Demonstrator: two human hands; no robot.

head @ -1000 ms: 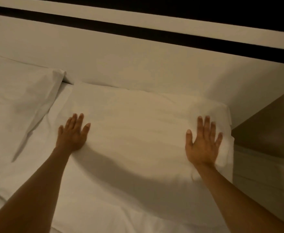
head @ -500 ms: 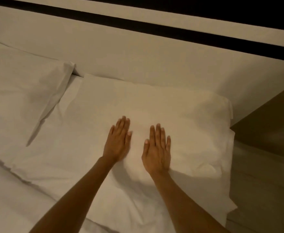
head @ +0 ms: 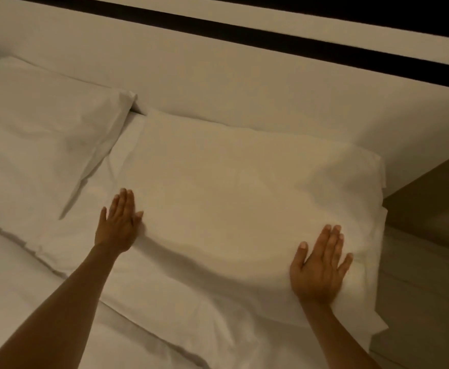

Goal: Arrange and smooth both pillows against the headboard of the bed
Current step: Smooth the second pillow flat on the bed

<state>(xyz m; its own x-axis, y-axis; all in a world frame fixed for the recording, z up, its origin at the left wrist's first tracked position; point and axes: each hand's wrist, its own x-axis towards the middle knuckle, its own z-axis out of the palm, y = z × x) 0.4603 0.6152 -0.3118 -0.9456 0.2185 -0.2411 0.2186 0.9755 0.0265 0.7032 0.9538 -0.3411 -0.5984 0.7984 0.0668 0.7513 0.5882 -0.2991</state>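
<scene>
Two white pillows lie side by side against the pale headboard (head: 218, 83). The right pillow (head: 231, 198) is right in front of me, its far edge touching the headboard. My left hand (head: 119, 222) lies flat, palm down, on that pillow's left end. My right hand (head: 320, 265) presses flat on its near right corner, fingers spread. The left pillow (head: 37, 145) sits beside it, its flap overlapping the gap between them. Neither hand holds anything.
A dark stripe (head: 271, 35) runs along the wall above the headboard. A brownish nightstand (head: 431, 262) stands to the right of the bed. White sheet (head: 10, 275) covers the mattress below the pillows.
Half a second ago both hands were together at the pillow's middle; they have slid apart to its left and right ends. The view has shifted slightly right.
</scene>
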